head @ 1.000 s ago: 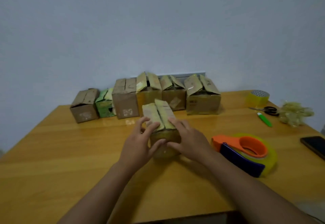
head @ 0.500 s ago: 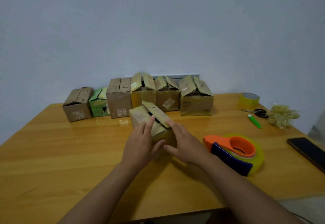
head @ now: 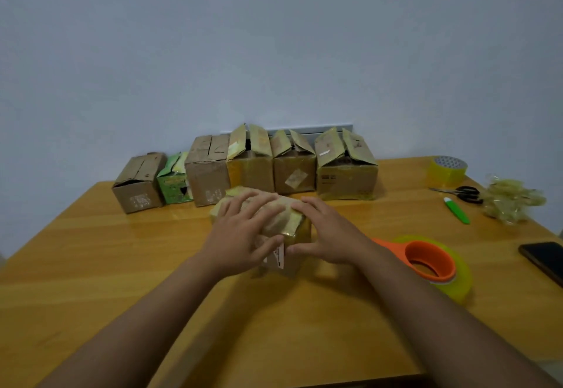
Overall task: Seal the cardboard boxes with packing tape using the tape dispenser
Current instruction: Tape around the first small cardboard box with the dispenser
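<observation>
A small cardboard box point(head: 286, 220) stands in the middle of the wooden table point(head: 91, 266). My left hand point(head: 243, 232) lies over its top flaps, fingers spread, thumb on the near face. My right hand point(head: 329, 235) holds the box's right side, fingers on top and thumb below. The flaps lie pressed flat. An orange tape dispenser point(head: 426, 259) with a yellowish tape roll lies on the table just right of my right wrist.
Several cardboard boxes point(head: 344, 165) with raised flaps line the back edge, one of them green point(head: 173, 177). At the right lie a spare tape roll point(head: 447, 170), scissors point(head: 466, 194), a green cutter point(head: 457, 209), crumpled tape point(head: 511, 199) and a phone point(head: 545, 258).
The box has been turned and its flaps pushed down flat under my hands. My left hand moved onto the top of the box.
</observation>
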